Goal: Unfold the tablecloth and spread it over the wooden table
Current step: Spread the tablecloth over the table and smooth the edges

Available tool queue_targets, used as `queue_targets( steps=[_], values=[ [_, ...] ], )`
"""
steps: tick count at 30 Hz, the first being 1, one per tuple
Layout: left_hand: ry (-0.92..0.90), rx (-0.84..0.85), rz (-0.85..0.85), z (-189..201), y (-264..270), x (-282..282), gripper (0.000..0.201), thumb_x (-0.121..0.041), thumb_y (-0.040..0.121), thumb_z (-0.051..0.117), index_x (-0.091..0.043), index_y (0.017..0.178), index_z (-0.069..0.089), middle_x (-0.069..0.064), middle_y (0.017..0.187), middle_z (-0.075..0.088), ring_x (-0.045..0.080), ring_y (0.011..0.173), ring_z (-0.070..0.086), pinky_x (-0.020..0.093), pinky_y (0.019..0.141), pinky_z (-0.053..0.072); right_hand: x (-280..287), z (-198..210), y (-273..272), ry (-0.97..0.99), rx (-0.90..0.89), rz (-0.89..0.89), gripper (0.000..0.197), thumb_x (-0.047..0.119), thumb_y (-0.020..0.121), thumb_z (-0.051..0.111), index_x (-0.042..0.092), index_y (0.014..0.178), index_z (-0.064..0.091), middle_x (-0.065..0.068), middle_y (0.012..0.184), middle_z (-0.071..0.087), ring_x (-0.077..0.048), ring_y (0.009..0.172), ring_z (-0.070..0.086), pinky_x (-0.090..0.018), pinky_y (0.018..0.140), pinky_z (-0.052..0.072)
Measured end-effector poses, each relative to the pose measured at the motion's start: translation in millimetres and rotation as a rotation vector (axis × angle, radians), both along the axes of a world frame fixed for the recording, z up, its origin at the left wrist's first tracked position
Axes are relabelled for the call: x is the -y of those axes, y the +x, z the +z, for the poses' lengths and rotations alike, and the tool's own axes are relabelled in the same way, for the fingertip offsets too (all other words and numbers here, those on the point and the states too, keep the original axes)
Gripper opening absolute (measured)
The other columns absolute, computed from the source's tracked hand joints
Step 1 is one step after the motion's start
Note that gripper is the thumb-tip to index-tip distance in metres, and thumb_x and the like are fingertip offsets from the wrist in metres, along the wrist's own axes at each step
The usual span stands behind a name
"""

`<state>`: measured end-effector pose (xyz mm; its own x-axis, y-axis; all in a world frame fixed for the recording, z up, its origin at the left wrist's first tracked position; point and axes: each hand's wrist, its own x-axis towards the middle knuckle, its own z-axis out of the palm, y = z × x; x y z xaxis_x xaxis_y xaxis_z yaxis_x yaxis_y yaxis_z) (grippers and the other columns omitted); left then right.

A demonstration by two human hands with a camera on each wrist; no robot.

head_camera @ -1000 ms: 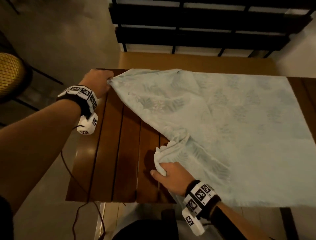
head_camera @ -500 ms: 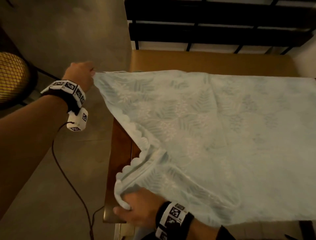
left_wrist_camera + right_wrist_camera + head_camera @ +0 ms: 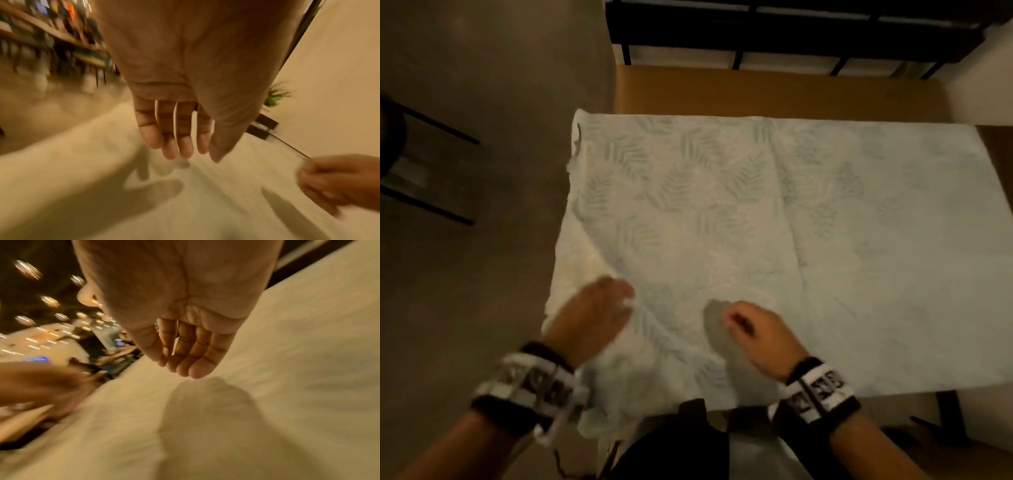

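The pale tablecloth (image 3: 739, 219) with a faint leaf print lies spread flat and hides nearly all of the wooden table; only a brown strip of table (image 3: 996, 137) shows at the far right. My left hand (image 3: 602, 308) hovers over the cloth's near left part, blurred, and the left wrist view shows its fingers (image 3: 176, 134) straight and empty above the cloth (image 3: 102, 194). My right hand (image 3: 750, 325) hangs just above the near middle of the cloth. In the right wrist view its fingers (image 3: 189, 353) are loosely extended and hold nothing over the cloth (image 3: 287, 386).
A tan bench seat (image 3: 774, 92) with a black slatted back (image 3: 791, 31) runs along the table's far side. Black chair legs (image 3: 424, 164) stand on the grey floor at the left. The cloth's near left corner (image 3: 602, 414) hangs over the table edge.
Both hands have let go of the cloth's left edge, which now lies flat over the table's left side. The hands have come together above the near part of the cloth.
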<state>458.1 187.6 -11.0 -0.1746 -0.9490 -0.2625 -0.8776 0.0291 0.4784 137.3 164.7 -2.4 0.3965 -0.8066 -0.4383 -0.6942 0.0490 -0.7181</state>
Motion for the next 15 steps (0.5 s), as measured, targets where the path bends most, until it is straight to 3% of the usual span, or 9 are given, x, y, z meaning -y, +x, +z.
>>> queue_targets(
  steps=[3, 4, 6, 9, 12, 14, 15],
  values=[
    [0.289, -0.035, -0.173, -6, -66, -77, 0.042, -0.059, 0.083, 0.044, -0.030, 0.111, 0.057, -0.007, 0.112, 0.055, 0.017, 0.101, 0.056, 0.038, 0.087, 0.049, 6, -11, -130, -0.028, -0.410, -0.121, 0.019, 0.015, 0.089, 0.068, 0.015, 0.107, 0.065, -0.009, 0.104, 0.067, -0.030, 0.094, 0.066, -0.040, 0.085, 0.053],
    [0.308, -0.016, -0.204, -11, -79, -97, 0.041, -0.056, 0.082, 0.049, -0.027, 0.111, 0.056, -0.004, 0.115, 0.053, 0.020, 0.104, 0.055, 0.038, 0.087, 0.049, 3, -13, -167, 0.005, -0.519, -0.127, 0.027, 0.017, 0.086, 0.072, 0.014, 0.111, 0.063, -0.012, 0.109, 0.065, -0.035, 0.097, 0.065, -0.043, 0.086, 0.053],
    [0.291, 0.068, -0.203, -21, -97, -125, 0.036, -0.047, 0.082, 0.054, -0.025, 0.110, 0.054, 0.002, 0.117, 0.051, 0.024, 0.102, 0.055, 0.039, 0.083, 0.051, -7, -13, -218, 0.080, -0.638, -0.087, 0.048, 0.030, 0.080, 0.079, 0.019, 0.120, 0.056, -0.007, 0.118, 0.057, -0.033, 0.104, 0.060, -0.045, 0.091, 0.051],
    [0.135, 0.146, -0.133, -37, -106, -144, 0.026, -0.042, 0.079, 0.049, -0.027, 0.099, 0.056, -0.001, 0.105, 0.055, 0.022, 0.087, 0.057, 0.034, 0.071, 0.052, -18, -18, -249, 0.065, -0.607, -0.004, 0.061, 0.047, 0.069, 0.085, 0.033, 0.118, 0.050, 0.006, 0.114, 0.049, -0.021, 0.102, 0.054, -0.041, 0.093, 0.050],
    [0.051, 0.215, -0.150, -46, -107, -154, 0.020, -0.037, 0.084, 0.043, -0.029, 0.094, 0.058, -0.007, 0.098, 0.056, 0.017, 0.081, 0.054, 0.033, 0.068, 0.052, -14, -31, -259, -0.010, -0.519, 0.090, 0.046, 0.060, 0.066, 0.079, 0.044, 0.095, 0.048, 0.014, 0.099, 0.050, -0.014, 0.090, 0.056, -0.036, 0.081, 0.050],
    [0.040, 0.221, -0.107, -42, -109, -159, 0.014, -0.036, 0.087, 0.044, -0.031, 0.090, 0.056, -0.011, 0.091, 0.056, 0.011, 0.075, 0.055, 0.025, 0.062, 0.050, -10, -44, -267, -0.050, -0.464, 0.154, 0.038, 0.073, 0.067, 0.066, 0.043, 0.080, 0.046, 0.016, 0.089, 0.048, -0.010, 0.083, 0.055, -0.035, 0.075, 0.050],
    [0.036, 0.218, -0.100, -40, -108, -162, 0.012, -0.034, 0.087, 0.044, -0.031, 0.089, 0.055, -0.013, 0.089, 0.056, 0.010, 0.073, 0.056, 0.022, 0.060, 0.049, -10, -50, -271, -0.077, -0.436, 0.169, 0.034, 0.071, 0.070, 0.063, 0.043, 0.076, 0.045, 0.016, 0.087, 0.047, -0.010, 0.082, 0.055, -0.037, 0.074, 0.051]
  ],
)
